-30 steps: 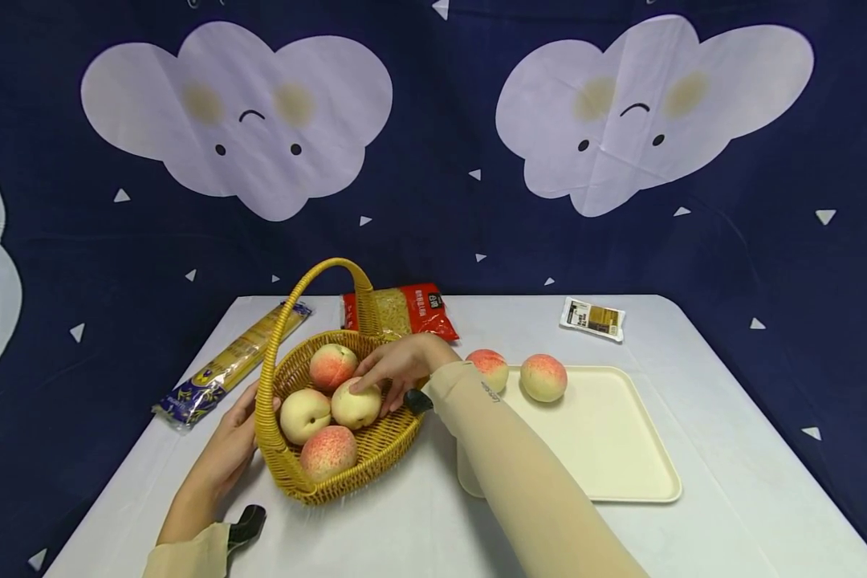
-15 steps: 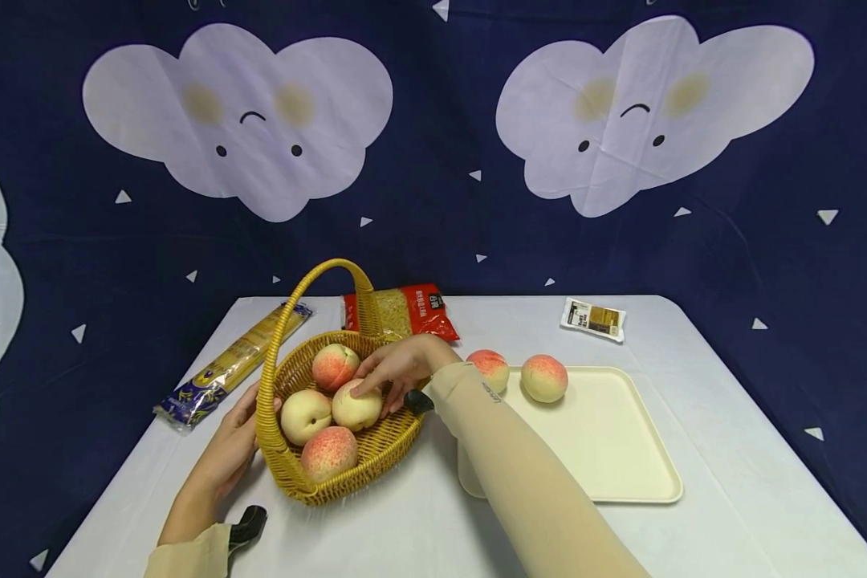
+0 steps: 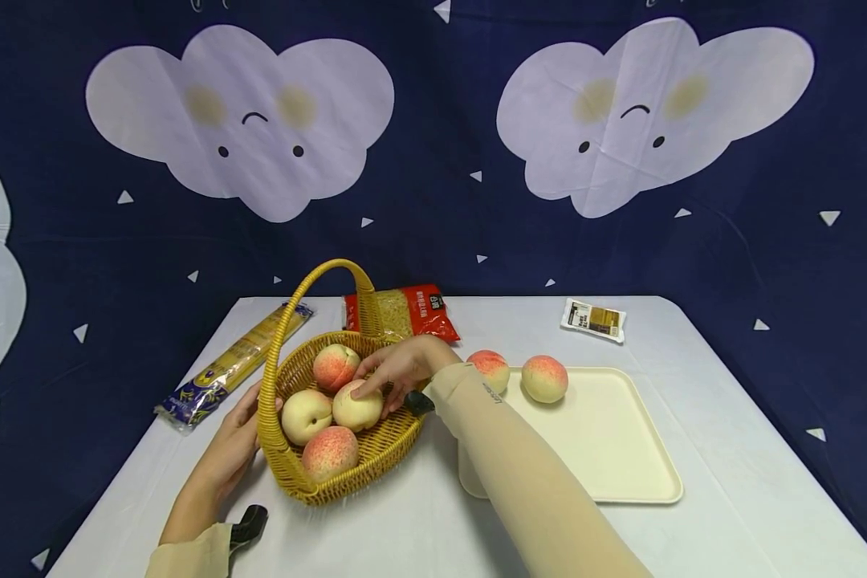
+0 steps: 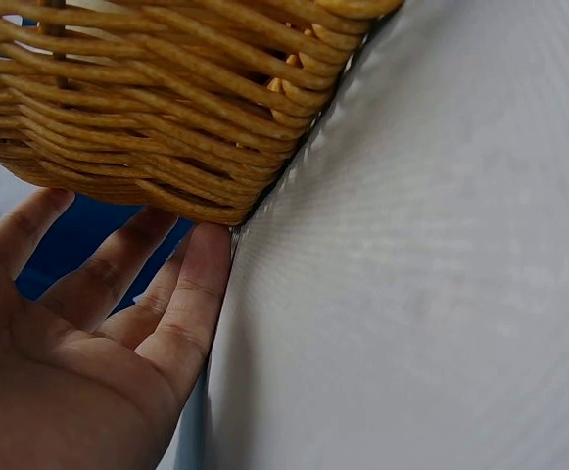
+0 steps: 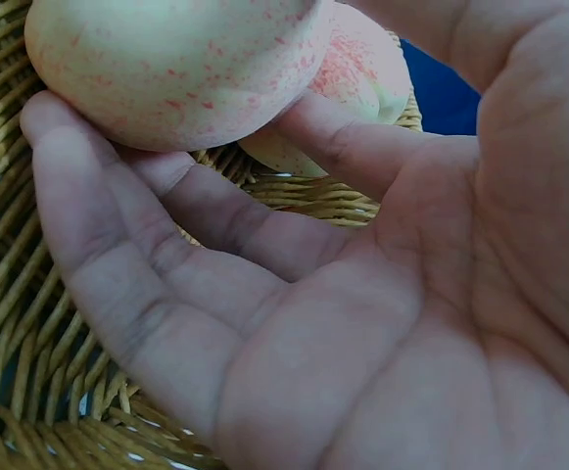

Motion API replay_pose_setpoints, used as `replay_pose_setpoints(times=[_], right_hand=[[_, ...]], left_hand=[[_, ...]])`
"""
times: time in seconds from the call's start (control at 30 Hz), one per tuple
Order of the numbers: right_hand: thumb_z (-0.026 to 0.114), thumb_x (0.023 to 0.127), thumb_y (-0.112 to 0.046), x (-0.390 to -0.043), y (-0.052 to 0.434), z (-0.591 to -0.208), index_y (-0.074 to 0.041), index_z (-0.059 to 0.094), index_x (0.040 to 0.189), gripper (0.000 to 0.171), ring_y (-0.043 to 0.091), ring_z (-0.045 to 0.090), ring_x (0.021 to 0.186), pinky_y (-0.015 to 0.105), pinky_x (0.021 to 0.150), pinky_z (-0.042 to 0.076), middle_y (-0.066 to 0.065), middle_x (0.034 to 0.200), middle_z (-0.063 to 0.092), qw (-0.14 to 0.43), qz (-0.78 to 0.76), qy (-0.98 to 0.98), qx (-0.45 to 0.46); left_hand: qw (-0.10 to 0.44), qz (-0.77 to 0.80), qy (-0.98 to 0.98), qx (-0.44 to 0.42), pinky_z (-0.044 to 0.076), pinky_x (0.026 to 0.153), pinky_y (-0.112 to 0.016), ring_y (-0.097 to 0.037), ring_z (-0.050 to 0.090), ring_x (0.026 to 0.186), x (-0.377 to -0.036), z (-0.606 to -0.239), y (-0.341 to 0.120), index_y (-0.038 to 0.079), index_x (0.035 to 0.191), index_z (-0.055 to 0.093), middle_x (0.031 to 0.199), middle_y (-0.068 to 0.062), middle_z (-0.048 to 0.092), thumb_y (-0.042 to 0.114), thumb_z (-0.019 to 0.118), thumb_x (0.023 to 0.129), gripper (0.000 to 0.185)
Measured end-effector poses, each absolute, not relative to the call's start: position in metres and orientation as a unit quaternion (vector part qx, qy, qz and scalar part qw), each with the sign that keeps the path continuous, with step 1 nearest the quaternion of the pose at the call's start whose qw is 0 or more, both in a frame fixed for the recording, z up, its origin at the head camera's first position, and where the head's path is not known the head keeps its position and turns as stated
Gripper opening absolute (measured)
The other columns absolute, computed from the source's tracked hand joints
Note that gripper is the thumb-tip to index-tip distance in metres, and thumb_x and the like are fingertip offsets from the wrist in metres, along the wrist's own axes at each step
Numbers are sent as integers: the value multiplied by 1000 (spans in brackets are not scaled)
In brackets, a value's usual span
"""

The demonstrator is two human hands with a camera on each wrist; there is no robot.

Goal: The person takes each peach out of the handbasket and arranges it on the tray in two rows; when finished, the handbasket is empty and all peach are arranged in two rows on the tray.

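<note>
Reaching into the wicker basket (image 3: 376, 449), the right hand (image 3: 399, 368) has its fingers spread and curled around a pale peach (image 3: 356, 405), with the fingertips laid on its top and side; the right wrist view shows the fingers (image 5: 157, 255) cupping under that peach (image 5: 176, 69) against the woven wall (image 5: 10, 323), a second peach (image 5: 362, 78) just behind it. The peach sits in the middle of the basket, touching 3 others: a redder peach at the back (image 3: 335, 366), a pale one at the left (image 3: 305, 416) and a blushed one at the front (image 3: 328, 451). The left hand (image 3: 233, 449) rests flat on the white table (image 3: 405, 530) beside the basket's left side, fingers straight and slightly apart, their tips touching the basket's lower weave (image 4: 147, 127). To the right lies a cream tray (image 3: 607, 449) with 2 peaches at its far edge, one (image 3: 544, 378) clear of the arm and one (image 3: 490, 369) partly hidden by the beige sleeve (image 3: 520, 474). A spaghetti pack (image 3: 231, 365), a red bag (image 3: 412, 311) and a small packet (image 3: 592, 319) lie farther back.
</note>
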State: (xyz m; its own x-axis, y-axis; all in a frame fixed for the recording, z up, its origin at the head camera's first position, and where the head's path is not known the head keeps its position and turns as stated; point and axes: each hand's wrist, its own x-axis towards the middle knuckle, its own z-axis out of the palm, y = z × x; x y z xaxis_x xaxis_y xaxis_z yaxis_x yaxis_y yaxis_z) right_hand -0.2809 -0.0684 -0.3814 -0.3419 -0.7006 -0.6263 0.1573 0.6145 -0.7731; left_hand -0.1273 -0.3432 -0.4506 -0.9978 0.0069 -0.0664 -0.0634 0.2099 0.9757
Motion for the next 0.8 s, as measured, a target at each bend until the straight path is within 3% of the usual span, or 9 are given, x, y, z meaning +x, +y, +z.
replay_pose_setpoints(times=[0.6, 0.8], right_hand=[[73, 104, -21, -278, -62, -372, -14, 60, 130, 29, 24, 74, 89, 33, 82, 61, 8, 115, 66, 509, -392, 735, -216], [74, 103, -20, -278, -57, -371, -14, 59, 135, 35, 25, 73, 93, 44, 99, 61, 9, 119, 65, 493, -396, 741, -227]], left_hand=[[31, 626, 779, -22, 49, 94, -11, 15, 50, 121, -128, -449, -342, 15, 173, 17, 172, -23, 27, 38, 49, 115, 69], [35, 624, 780, -27, 47, 95, -9, 10, 45, 126, -127, -450, -343, 16, 174, 14, 175, -22, 23, 39, 50, 115, 72]])
